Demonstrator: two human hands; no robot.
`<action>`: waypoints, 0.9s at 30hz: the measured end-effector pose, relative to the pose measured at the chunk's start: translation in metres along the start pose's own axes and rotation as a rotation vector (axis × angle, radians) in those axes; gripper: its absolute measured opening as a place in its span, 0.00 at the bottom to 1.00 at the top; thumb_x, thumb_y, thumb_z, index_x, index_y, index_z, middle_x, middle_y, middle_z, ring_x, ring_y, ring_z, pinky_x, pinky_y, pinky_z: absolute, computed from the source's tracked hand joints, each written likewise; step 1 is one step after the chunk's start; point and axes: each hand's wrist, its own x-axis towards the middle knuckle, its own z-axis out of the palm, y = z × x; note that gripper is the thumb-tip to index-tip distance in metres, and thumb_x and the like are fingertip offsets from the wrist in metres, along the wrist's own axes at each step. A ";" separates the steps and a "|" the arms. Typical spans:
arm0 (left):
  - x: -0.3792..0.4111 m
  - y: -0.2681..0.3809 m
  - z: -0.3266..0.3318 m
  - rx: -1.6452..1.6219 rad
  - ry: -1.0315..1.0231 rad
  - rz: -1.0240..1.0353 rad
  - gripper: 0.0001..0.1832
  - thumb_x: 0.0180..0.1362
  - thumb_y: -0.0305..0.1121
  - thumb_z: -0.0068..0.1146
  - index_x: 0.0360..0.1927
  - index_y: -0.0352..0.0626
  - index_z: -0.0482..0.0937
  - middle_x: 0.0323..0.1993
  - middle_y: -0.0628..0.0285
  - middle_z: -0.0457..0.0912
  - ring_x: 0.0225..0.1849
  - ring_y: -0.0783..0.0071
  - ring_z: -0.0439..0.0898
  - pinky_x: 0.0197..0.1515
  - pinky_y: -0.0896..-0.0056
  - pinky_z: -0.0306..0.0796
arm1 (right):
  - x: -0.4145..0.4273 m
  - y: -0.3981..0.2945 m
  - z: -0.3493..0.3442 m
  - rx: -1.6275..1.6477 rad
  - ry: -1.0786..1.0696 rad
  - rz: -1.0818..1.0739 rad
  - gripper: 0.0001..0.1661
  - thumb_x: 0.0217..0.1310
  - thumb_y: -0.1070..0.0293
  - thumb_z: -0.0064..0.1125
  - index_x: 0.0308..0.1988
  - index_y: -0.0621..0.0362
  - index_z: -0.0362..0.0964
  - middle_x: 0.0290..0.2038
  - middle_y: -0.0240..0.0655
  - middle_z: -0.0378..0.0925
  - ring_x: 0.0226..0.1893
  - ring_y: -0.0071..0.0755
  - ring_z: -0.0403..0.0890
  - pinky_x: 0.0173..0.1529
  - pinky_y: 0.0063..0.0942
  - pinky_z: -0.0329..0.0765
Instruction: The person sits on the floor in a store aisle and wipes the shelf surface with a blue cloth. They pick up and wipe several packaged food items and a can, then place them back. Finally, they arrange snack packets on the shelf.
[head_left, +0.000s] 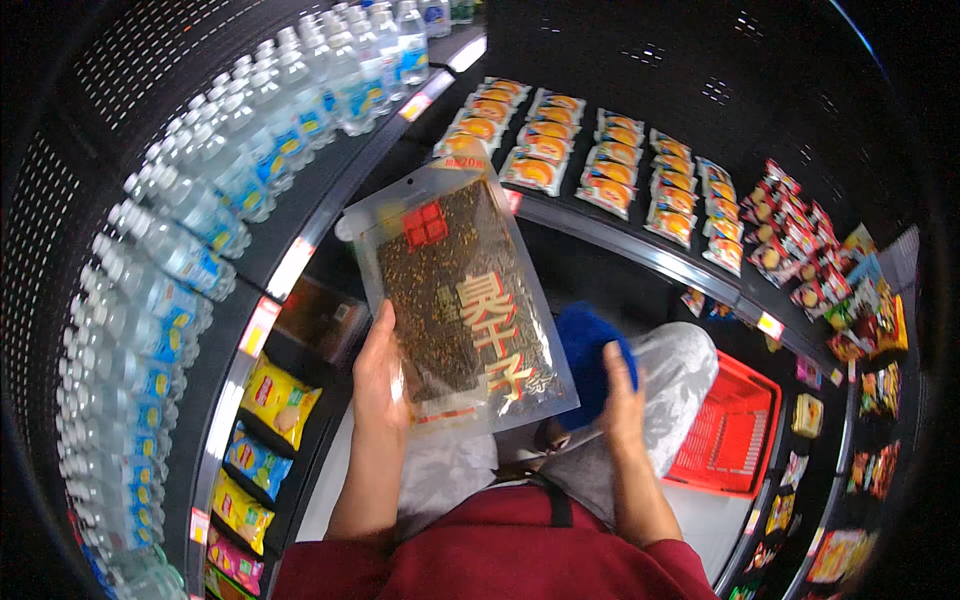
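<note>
My left hand (381, 375) grips the left edge of a large flat clear plastic food pouch (442, 300). Its filling is dark brown and speckled, and the front bears big lettering and a red square mark. The pouch is tilted, its hang-hole end pointing away from me. On the other side, my right hand (624, 397) is closed around a blue cloth (589, 360), thumb on top; this is slightly blurred and partly hidden behind the pouch. Both hands are above my lap, over grey patterned trousers (675, 375).
Clear drink bottles (247, 142) crowd the left shelf. Below them lie bagged chips (281, 401) and a dark flat packet (319, 319). Packaged orange-and-white snacks (607, 184) stand in rows ahead, beside red snack packets (784, 225). A red shopping basket (739, 420) sits on the floor at right.
</note>
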 end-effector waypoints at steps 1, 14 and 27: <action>0.000 0.007 -0.004 0.012 0.027 0.009 0.23 0.67 0.42 0.46 0.61 0.39 0.67 0.58 0.57 0.72 0.56 0.66 0.73 0.59 0.62 0.67 | 0.018 0.013 -0.008 0.123 0.131 0.000 0.33 0.58 0.50 0.63 0.52 0.66 0.70 0.48 0.40 0.76 0.47 0.38 0.78 0.55 0.34 0.74; 0.030 0.027 -0.239 0.045 0.404 0.102 0.26 0.59 0.37 0.56 0.62 0.55 0.66 0.57 0.60 0.73 0.58 0.55 0.71 0.52 0.36 0.69 | 0.101 -0.063 -0.118 0.702 -0.565 -0.244 0.23 0.72 0.60 0.43 0.58 0.60 0.67 0.58 0.41 0.72 0.58 0.42 0.72 0.66 0.42 0.63; 0.117 0.087 -0.368 0.153 0.688 0.328 0.26 0.58 0.27 0.56 0.61 0.47 0.66 0.60 0.59 0.70 0.60 0.55 0.69 0.60 0.46 0.65 | 0.113 -0.052 -0.116 0.692 -0.732 -0.344 0.25 0.74 0.62 0.34 0.64 0.58 0.60 0.65 0.42 0.62 0.65 0.44 0.63 0.71 0.46 0.54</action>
